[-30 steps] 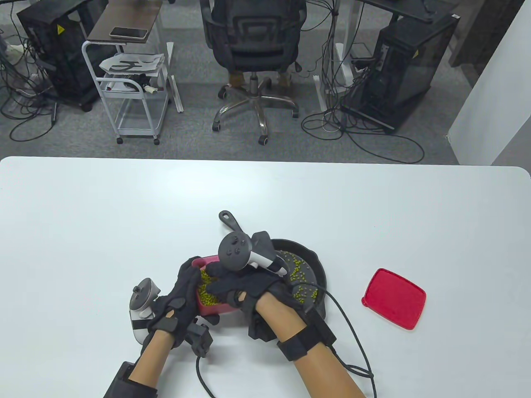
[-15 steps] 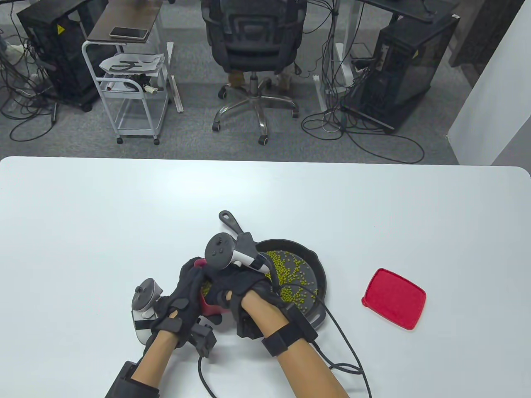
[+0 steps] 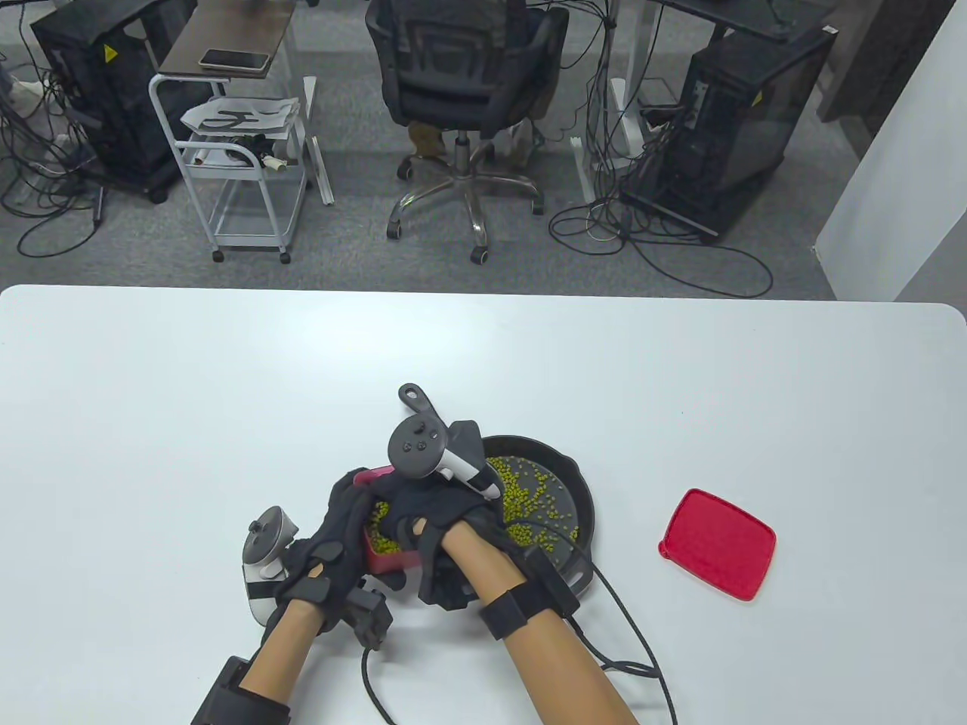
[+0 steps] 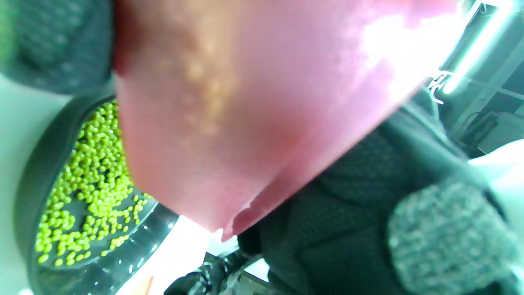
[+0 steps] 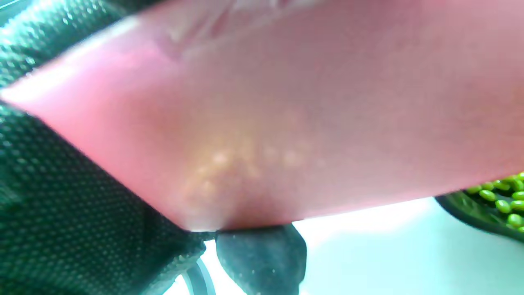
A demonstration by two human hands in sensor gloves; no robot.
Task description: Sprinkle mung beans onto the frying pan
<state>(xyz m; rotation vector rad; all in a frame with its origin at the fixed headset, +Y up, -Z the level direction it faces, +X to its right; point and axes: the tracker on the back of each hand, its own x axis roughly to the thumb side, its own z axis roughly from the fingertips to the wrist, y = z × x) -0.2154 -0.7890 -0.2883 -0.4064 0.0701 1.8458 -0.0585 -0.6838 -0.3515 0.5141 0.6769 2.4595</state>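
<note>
The left hand (image 3: 332, 547) grips the red tub (image 3: 385, 557) from its left side, fingers curled around the wall, lifting it tilted just left of the pan (image 3: 582, 504). The right hand (image 3: 438, 521) reaches down into the tub from the right, fingers bunched among the beans (image 3: 384, 538) there; whether they pinch any I cannot tell, since the back of the hand hides the tips. In the left wrist view the tub's pink translucent wall (image 4: 254, 114) fills most of the frame, with the pan (image 4: 28, 180) and its scattered green beans (image 4: 90, 180) beyond it. The right wrist view shows the tub's underside (image 5: 286, 123) close up, clear of the white table (image 5: 389, 254), and the pan's edge (image 5: 470, 217) at right. Farther right on the table (image 3: 227, 377) lies the red lid (image 3: 718, 544), well apart from the pan. The pan's handle (image 3: 423, 408) points away toward the far edge
</note>
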